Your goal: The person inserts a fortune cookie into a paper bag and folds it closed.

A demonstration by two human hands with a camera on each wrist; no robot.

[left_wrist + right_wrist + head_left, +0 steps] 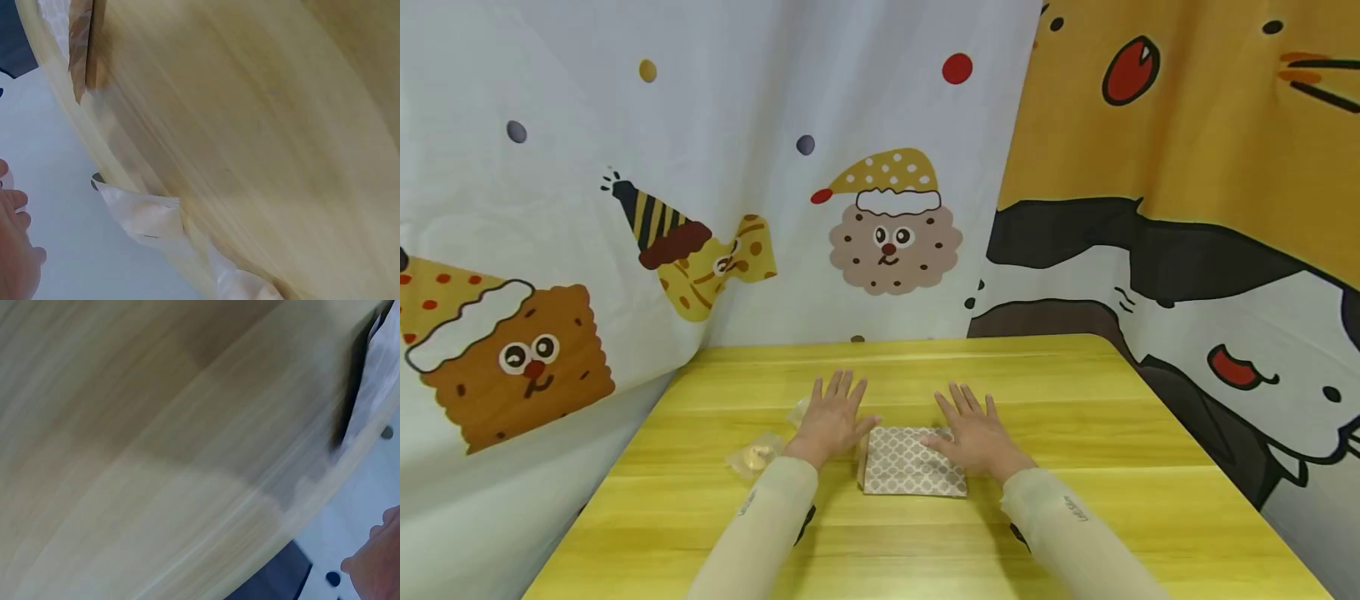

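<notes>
A flat paper packet [910, 467] with a white-and-tan lattice print lies on the table between the two hands. Its folded brown side [80, 50] shows in the left wrist view. My left hand [831, 422], fingers spread, hovers just left of the packet and holds nothing. On the other side my right hand [979, 437] is also spread, its thumb overlapping the packet's right part in the head view. Left of the left hand sits a clear plastic wrapper [756, 456] with something pale yellow inside. A second clear wrapper [798, 411] is partly hidden behind that hand.
The yellow wood-grain table [1075, 500] has rounded far corners. Behind it and along its sides hangs a curtain [760, 100] printed with cartoon biscuits and animals. Dark bands from the wrist cameras show under both sleeves.
</notes>
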